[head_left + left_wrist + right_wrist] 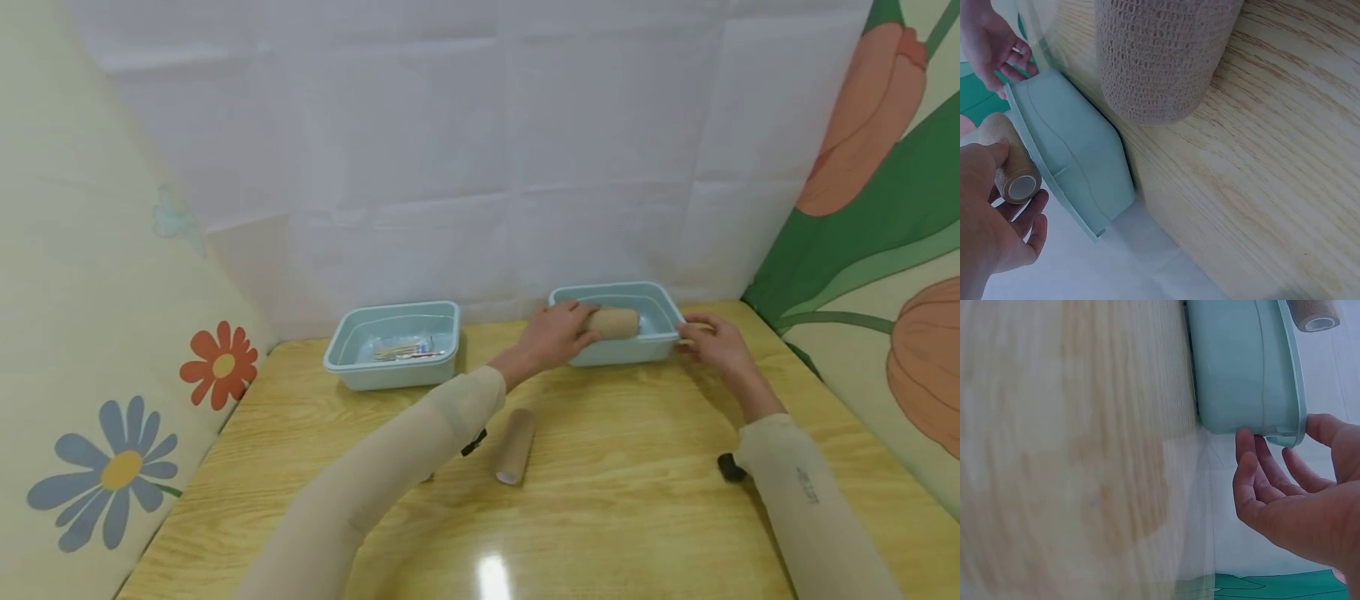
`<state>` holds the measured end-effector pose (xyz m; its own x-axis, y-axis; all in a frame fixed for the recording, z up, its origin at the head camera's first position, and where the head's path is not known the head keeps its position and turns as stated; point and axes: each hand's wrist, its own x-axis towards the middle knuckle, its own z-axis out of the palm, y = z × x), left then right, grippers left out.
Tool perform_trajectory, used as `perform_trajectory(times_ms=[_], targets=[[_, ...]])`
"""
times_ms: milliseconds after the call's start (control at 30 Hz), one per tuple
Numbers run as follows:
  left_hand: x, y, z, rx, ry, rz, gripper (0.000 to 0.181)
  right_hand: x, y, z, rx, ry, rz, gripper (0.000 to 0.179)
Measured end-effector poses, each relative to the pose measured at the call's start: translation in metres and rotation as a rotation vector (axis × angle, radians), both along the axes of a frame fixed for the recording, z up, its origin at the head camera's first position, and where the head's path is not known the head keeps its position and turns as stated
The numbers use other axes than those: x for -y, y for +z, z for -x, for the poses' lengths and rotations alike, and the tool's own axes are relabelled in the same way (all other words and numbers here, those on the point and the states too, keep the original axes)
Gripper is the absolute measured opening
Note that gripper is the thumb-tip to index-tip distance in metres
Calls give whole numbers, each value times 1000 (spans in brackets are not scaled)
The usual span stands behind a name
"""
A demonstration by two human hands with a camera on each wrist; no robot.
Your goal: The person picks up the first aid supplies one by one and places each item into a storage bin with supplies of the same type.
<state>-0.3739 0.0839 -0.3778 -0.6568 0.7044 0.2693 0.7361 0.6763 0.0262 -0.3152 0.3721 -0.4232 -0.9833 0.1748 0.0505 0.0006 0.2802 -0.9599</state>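
Observation:
My left hand grips a tan bandage roll over the near rim of the right light-blue bin. The left wrist view shows this roll's white core, with thumb and fingers around its sides. At the bin's right end, my right hand pinches the rim between thumb and fingers, as the right wrist view shows. A second bandage roll lies on the table nearer to me; its crepe-like surface fills the top of the left wrist view. The right bin's floor is partly hidden.
Another light-blue bin stands at the back left, holding several thin sticks and clear wrapping. Both bins are close to the white sheet at the back. The wooden table meets flower-painted walls on both sides.

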Motion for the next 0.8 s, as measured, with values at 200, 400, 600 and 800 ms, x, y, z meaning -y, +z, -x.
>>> perform_trajectory(times_ms=[200, 400, 600, 800], targets=[[-4, 0, 0, 2, 5, 24, 57, 0, 1, -1, 5, 5, -7, 62], [-8, 0, -2, -2, 13, 27, 56, 0, 2, -1, 12, 9, -4, 62], [-11, -4, 0, -10, 19, -13, 55, 0, 1, 0, 17, 9, -10, 62], [-11, -7, 1, -30, 29, -108, 45, 1, 1, 0, 14, 1, -21, 60]])
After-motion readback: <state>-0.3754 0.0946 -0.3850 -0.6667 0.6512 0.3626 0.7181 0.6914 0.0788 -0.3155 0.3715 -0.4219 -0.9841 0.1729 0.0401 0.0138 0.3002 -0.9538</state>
